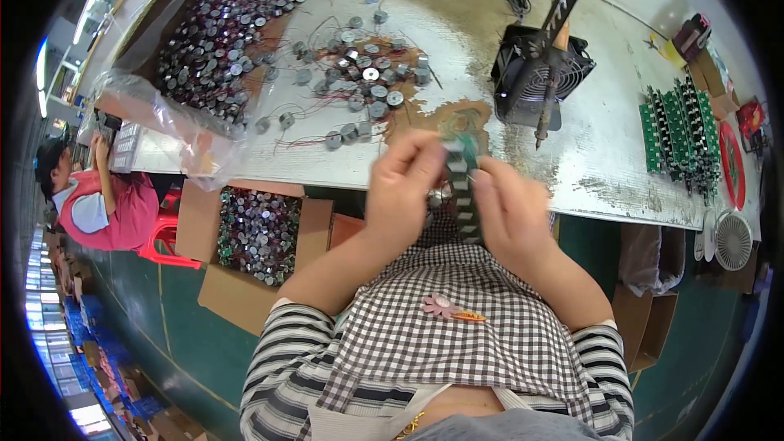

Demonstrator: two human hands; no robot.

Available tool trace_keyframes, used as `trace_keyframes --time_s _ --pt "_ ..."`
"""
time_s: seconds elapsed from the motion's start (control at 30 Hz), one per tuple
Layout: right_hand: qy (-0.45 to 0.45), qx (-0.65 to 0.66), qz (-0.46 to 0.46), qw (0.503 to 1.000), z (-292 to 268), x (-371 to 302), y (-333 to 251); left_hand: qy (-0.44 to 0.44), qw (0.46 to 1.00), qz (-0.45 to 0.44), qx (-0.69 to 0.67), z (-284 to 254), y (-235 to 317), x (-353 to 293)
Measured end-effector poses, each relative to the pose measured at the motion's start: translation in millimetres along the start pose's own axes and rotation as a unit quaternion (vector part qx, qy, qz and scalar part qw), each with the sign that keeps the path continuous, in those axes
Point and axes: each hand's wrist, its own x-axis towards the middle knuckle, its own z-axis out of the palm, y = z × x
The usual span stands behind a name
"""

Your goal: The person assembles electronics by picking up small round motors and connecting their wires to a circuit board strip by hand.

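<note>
Over the front edge of the bench, I hold a strip of small green circuit boards [463, 198] upright between my two hands. My left hand [400, 188] pinches its upper left side with thumb and fingers. My right hand [513, 206] is closed at the strip's right side, slightly blurred. Pale metal pieces run down the strip, and its upper end is smeared by motion. Beyond my hands lies a loose heap of small round motors [371, 73] with thin red wires. A soldering iron [549, 94] leans tip down at a black fan [523, 65].
A large pile of motors [214, 53] fills the far left of the bench [523, 171]. Stacked circuit board strips [682, 135] lie at right, near a small white fan [732, 241]. Below left stands a carton [200, 220] of motors. A person in red [114, 204] sits at far left.
</note>
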Motion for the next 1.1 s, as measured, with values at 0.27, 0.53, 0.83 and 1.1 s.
trace_keyframes --time_s 0.27,0.53,0.83,1.1 --pt "0.044 0.034 -0.017 0.998 28 22 7 -0.002 0.979 -0.109 -0.172 -21 16 -2" --pt "0.08 0.064 0.02 0.994 45 37 1 -0.046 0.964 -0.068 -0.254 -32 -3 -3" --pt "0.079 0.039 -0.013 0.996 58 4 9 0.007 0.995 -0.07 -0.067 -29 4 12" --pt "0.139 0.047 -0.065 0.987 50 15 11 0.03 0.979 -0.075 -0.188 -7 2 1"
